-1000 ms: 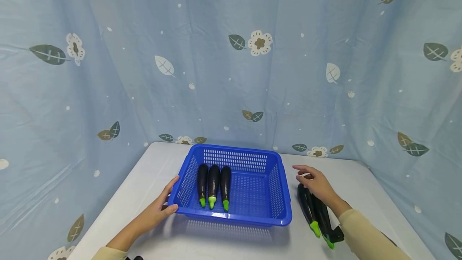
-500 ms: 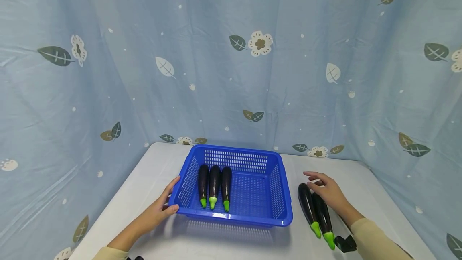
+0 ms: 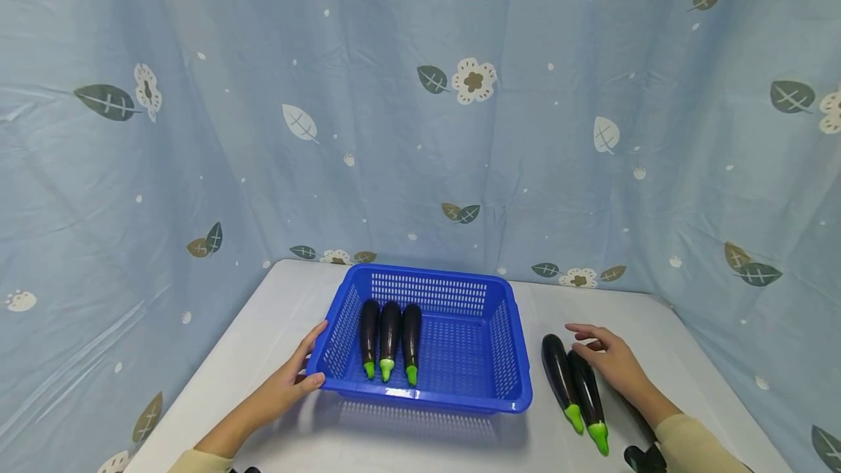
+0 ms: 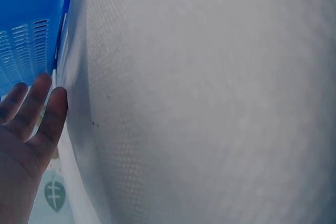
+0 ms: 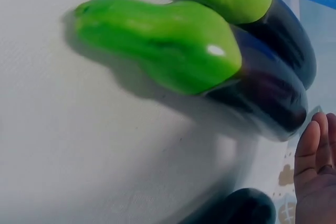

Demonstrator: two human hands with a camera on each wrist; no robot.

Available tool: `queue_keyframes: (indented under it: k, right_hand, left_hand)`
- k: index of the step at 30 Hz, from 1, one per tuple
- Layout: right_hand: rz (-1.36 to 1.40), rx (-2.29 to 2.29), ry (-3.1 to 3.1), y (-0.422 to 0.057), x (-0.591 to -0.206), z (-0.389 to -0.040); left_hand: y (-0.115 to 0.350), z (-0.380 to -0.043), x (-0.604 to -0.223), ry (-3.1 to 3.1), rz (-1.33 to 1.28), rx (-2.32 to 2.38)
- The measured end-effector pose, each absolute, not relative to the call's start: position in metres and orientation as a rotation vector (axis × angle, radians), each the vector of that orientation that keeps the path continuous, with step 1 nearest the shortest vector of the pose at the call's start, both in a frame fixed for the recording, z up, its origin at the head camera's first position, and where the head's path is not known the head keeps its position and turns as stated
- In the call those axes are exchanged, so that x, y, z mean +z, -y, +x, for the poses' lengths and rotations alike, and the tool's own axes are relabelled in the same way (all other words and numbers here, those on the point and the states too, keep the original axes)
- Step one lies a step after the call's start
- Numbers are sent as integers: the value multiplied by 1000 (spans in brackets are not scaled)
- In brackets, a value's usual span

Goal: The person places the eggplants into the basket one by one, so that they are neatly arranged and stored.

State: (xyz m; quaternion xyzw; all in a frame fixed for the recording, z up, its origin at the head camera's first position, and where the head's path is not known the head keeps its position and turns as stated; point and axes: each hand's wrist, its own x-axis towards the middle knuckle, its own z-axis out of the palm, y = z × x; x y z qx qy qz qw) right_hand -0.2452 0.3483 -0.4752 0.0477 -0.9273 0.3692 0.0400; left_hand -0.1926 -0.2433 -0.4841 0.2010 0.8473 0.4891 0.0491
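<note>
Three dark eggplants with green stem ends lie side by side in a blue plastic basket, toward its left. My left hand rests against the basket's left side; in the left wrist view its fingers look straight beside the slotted wall. Right of the basket, two more eggplants lie nearly parallel on the table. Just beyond the right one's dark end, my right hand hovers with loosely bent fingers, holding nothing. A dark shape shows partly beneath the right forearm; a dark rounded end appears in the right wrist view.
A white-covered table carries everything. Blue patterned curtain hangs behind and along both sides. A small dark object shows at the bottom edge, by the left sleeve.
My right hand has drawn to the right and slightly nearer, off the two eggplants, uncovering more of the right one. The left hand and basket stay in place.
</note>
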Motion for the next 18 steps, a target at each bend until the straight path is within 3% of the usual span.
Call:
queue_keyframes:
  k: [18]
  right_hand:
    - [194, 954, 2858, -364, -485, -231]
  left_hand:
    - [245, -194, -490, -2562, 617, 1507]
